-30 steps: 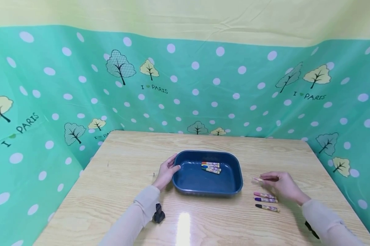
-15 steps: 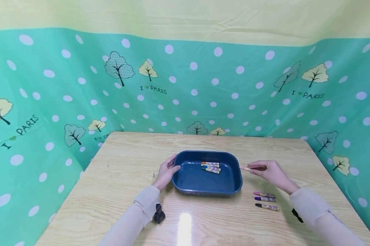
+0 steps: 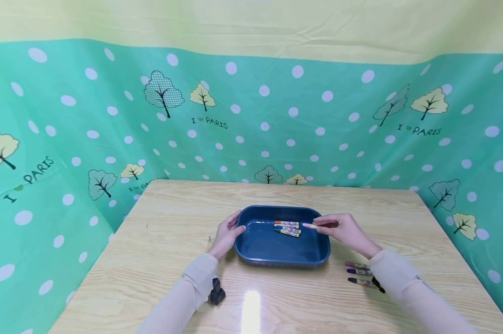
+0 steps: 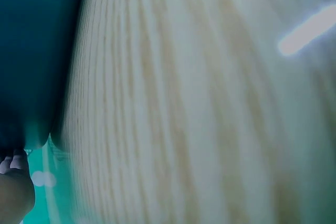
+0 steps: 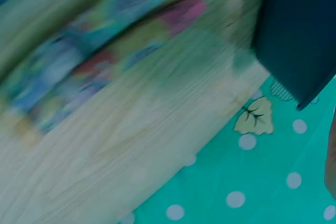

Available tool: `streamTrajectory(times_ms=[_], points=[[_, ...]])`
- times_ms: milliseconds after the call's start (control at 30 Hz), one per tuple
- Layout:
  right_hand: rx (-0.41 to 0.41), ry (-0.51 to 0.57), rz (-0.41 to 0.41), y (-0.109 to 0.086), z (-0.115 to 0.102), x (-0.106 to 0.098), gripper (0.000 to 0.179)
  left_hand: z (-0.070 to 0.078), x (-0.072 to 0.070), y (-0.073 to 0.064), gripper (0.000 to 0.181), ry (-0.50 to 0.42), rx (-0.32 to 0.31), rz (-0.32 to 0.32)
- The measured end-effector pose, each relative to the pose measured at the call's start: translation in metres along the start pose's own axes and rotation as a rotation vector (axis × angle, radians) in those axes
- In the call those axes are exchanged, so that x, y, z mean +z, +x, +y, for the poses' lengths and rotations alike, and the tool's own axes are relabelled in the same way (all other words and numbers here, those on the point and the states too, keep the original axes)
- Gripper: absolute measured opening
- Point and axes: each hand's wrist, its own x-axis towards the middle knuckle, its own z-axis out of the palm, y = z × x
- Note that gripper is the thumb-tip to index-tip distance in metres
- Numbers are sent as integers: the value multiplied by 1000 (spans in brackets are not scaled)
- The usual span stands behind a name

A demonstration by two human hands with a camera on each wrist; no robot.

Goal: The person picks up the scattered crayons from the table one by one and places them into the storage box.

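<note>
A dark blue plastic basin (image 3: 272,246) stands on the table. My left hand (image 3: 225,236) grips its left rim, thumb over the edge and fingers along the outside. Several crayons (image 3: 287,229) in printed wrappers lie together inside, among them orange, blue and green ones. Over the basin's right side, my right hand (image 3: 344,230) pinches a pale pink crayon (image 3: 310,226) by one end, its tip pointing left toward that group. The left wrist view shows the basin wall (image 4: 37,51) and part of the left hand (image 4: 14,190).
Right of the basin, pink (image 3: 356,265), purple (image 3: 358,272) and black (image 3: 360,281) crayons lie in a column, partly covered by the right sleeve and a black wrist device (image 3: 378,285). Another black device (image 3: 216,292) sits at the left wrist. A green dotted curtain (image 3: 251,116) surrounds the wooden table (image 3: 184,204).
My right hand has carried the pale pink crayon leftward from beside the basin, past its right rim, to above the inside. The left hand has stayed on the left rim.
</note>
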Motion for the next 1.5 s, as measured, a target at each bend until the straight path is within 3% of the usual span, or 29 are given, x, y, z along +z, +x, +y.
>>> streamTrajectory(times_ms=[233,300,533,733,867,1200,1500], points=[[-51,-5,-30,14,-9,23,25,23,1,-15,56,10,-4,-11],[-67,-11,-32,17,-10,30,23,16,1,-11,56,6,6,-2],[-48,-43,30,26,-13,52,21,20,1,-13,55,-5,18,-11],[26,2,76,34,-12,64,21,0,0,1,56,-22,7,5],[62,12,77,39,-10,70,22,-5,1,3,55,-3,20,9],[78,-55,46,46,-8,82,20,-5,2,1,55,-8,12,44],[55,-137,26,45,-8,86,17,-1,1,0,55,-19,18,16]])
